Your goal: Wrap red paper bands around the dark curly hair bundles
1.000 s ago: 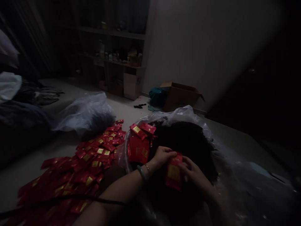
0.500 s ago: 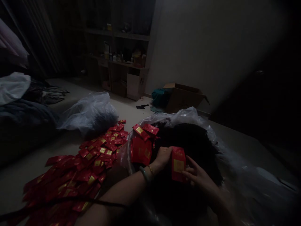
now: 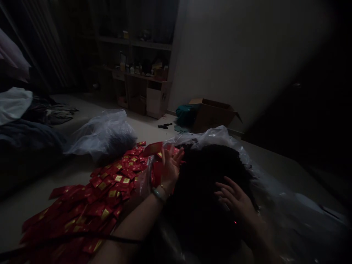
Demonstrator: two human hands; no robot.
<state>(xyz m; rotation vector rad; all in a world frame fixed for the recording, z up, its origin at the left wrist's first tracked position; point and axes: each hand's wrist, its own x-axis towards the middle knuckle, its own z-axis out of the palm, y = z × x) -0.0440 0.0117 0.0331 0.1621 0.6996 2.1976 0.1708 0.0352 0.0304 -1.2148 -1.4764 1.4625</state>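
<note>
My left hand, with bracelets at the wrist, is raised over the left rim of a clear plastic bag with its fingers spread. Just left of its fingers a red packet is tilted above the pile, seemingly loose; whether it touches the hand is hard to tell. More red packets lie behind the hand, partly covered by it. My right hand hovers over a dark heap in the bag, fingers stretched and holding nothing visible. What the dark heap consists of is too dim to make out.
Red packets with gold labels form a big pile on the floor at left. Behind it stands a filled clear plastic bag. An open cardboard box is by the wall, and plastic sheeting spreads to the right.
My left hand has moved left and up from the middle with the red packet and opened. My right hand has let go of the packet and stays over the dark heap.
</note>
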